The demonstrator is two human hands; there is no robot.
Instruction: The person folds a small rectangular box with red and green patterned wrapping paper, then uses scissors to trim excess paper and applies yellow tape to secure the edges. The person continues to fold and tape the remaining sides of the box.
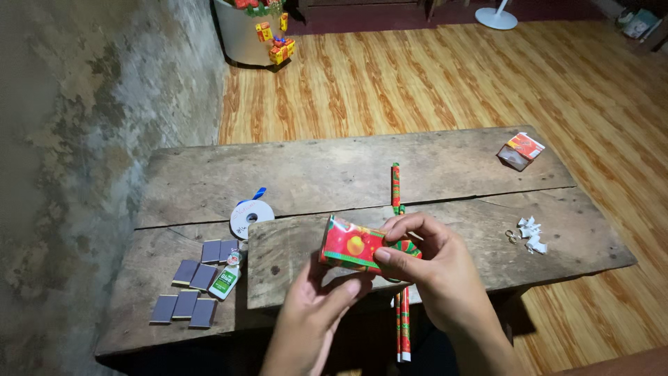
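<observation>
A small box wrapped in red and green patterned paper (349, 246) is held just above the near edge of a worn wooden table (334, 174). My left hand (316, 317) supports it from below with the palm up. My right hand (424, 261) pinches the box's right end, thumb and fingers folded over the paper there. A thin roll of the same patterned paper (395, 186) lies across the table behind the box and runs on under my hands, past the front edge.
Several small dark flat boxes (191, 289) lie at the table's left front beside a small glue bottle (227, 278). A white ribbon spool (250, 214) sits behind them. White paper scraps (531, 233) and a red packet (522, 150) lie at right. Wall at left.
</observation>
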